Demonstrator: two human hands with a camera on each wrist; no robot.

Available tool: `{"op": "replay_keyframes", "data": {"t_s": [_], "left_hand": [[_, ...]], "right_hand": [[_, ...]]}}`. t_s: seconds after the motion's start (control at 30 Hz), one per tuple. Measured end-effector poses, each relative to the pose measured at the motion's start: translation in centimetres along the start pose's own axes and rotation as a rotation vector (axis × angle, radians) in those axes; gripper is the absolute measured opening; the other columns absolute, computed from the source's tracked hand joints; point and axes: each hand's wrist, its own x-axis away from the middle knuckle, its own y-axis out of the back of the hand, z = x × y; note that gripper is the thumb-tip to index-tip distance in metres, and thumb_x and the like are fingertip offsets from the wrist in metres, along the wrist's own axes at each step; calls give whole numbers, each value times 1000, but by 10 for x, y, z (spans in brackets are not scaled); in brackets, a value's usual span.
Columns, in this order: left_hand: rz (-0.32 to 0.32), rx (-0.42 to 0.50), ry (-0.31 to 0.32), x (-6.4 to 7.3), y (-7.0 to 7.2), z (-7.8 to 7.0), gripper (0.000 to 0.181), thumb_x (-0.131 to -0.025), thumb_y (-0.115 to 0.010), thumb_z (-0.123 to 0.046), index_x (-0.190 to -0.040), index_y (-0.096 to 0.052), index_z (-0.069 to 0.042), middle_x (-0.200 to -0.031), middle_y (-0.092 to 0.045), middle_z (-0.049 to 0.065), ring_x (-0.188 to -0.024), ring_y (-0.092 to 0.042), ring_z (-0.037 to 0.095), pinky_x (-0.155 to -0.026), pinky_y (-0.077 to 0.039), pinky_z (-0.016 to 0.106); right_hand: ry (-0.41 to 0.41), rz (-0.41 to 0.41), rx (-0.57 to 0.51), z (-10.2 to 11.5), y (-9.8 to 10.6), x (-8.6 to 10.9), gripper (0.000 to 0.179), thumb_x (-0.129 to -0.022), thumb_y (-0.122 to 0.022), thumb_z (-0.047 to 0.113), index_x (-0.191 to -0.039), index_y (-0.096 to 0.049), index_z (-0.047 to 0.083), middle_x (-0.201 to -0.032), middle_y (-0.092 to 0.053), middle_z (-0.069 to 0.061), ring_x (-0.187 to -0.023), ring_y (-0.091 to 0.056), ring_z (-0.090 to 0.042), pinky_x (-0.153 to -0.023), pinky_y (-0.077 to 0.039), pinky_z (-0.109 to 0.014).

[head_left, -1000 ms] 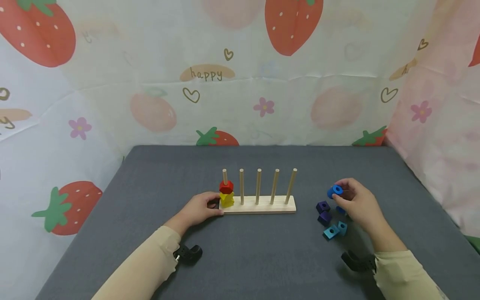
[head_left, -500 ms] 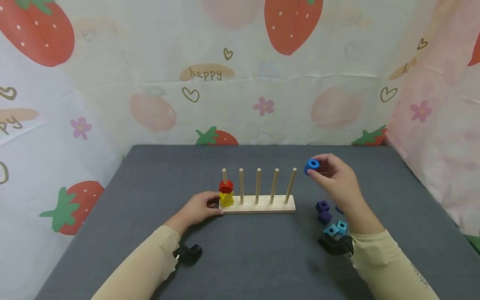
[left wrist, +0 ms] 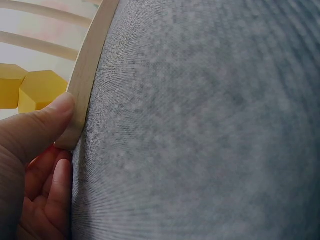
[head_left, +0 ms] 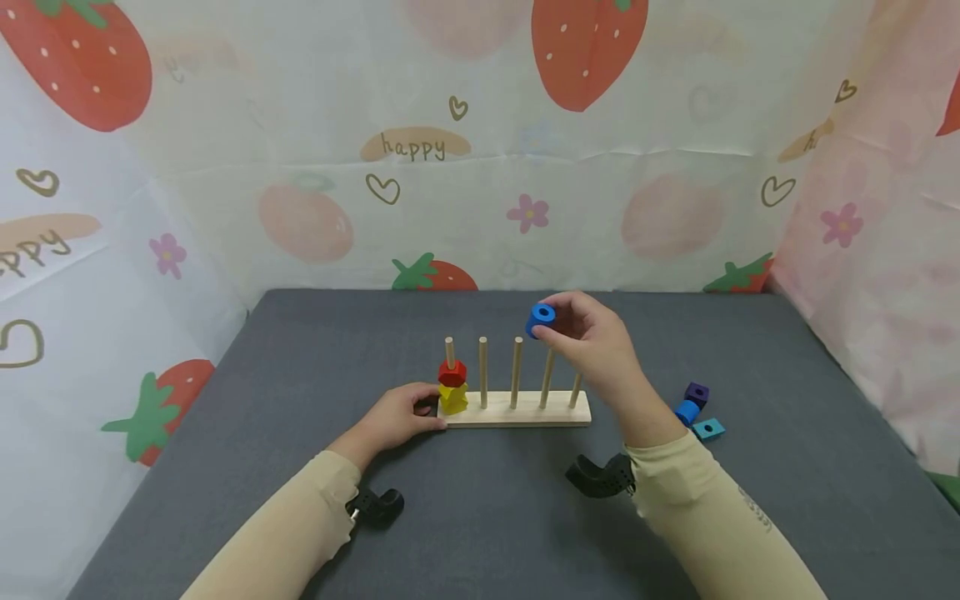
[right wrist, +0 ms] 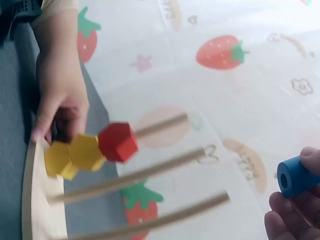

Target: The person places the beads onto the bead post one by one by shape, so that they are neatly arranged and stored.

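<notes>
A wooden peg rack (head_left: 498, 416) with several upright pegs stands mid-table. Its left peg carries a red bead (head_left: 452, 373) over yellow beads (head_left: 453, 398); the right wrist view shows two yellow ones, many-sided. My left hand (head_left: 397, 419) grips the rack's left end, the thumb (left wrist: 62, 106) on the front edge and the fingers behind. Up at peg-top height, my right hand (head_left: 597, 340) pinches a blue cylinder bead (head_left: 537, 324) between thumb and fingers. The bead's hole (right wrist: 285, 181) shows in the right wrist view. In the head view it overlaps the space above the middle pegs.
Right of the right forearm lie a purple bead (head_left: 697, 392), another blue bead (head_left: 686, 412) and a light blue bead (head_left: 708, 429), partly screened by the arm. A printed cloth (head_left: 585, 225) hangs behind the grey table (head_left: 480, 517).
My right hand has lifted the blue cylinder bead from beside the loose beads and carried it left, over the rack. My left hand has stayed on the rack's end.
</notes>
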Motion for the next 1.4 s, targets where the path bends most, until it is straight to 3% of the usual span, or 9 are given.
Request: {"op": "replay_keyframes", "data": {"t_s": [0.27, 0.5, 0.87, 1.13, 1.4], "left_hand": [[-3, 16, -6, -1, 0, 2, 48, -74, -76, -24, -119, -61, -15, -119, -57, 2, -109, -54, 15, -89, -47, 29], [5, 17, -15, -1, 0, 3, 48, -75, -76, -26, -120, -60, -17, -121, -57, 0, -110, -53, 14, -89, -47, 28], [2, 15, -8, 0, 0, 2, 49, -74, -76, -27, -120, -60, -18, -119, -57, -1, -108, -54, 13, -90, -47, 29], [3, 12, -2, -1, 0, 3, 49, -75, -76, -27, -120, -60, -17, -119, -57, -1, -108, -53, 13, -90, -47, 29], [4, 19, 1, -2, 0, 3, 48, -74, -76, -28, -119, -61, -18, -119, -58, -1, -108, -54, 13, -90, -47, 30]], "right_hand": [[-20, 17, -51, 5, -31, -9, 28, -82, -69, 21, -107, -61, 13, -97, -62, -3, -87, -61, -15, -80, -52, -31], [-23, 5, -4, 4, -49, -15, 27, -82, -69, 21, -107, -61, 13, -98, -64, -2, -92, -61, -15, -86, -49, -32], [-69, 12, -8, 0, -62, -17, 25, -83, -68, 19, -106, -61, 13, -101, -63, -2, -98, -61, -15, -90, -47, -34], [-74, 5, 49, -6, -67, -19, 26, -82, -69, 22, -106, -61, 14, -96, -63, 0, -86, -59, -14, -81, -51, -33], [-164, 31, 53, -18, -74, -18, 24, -81, -69, 24, -102, -62, 16, -92, -63, 3, -82, -58, -15, -77, -51, -30]]}}
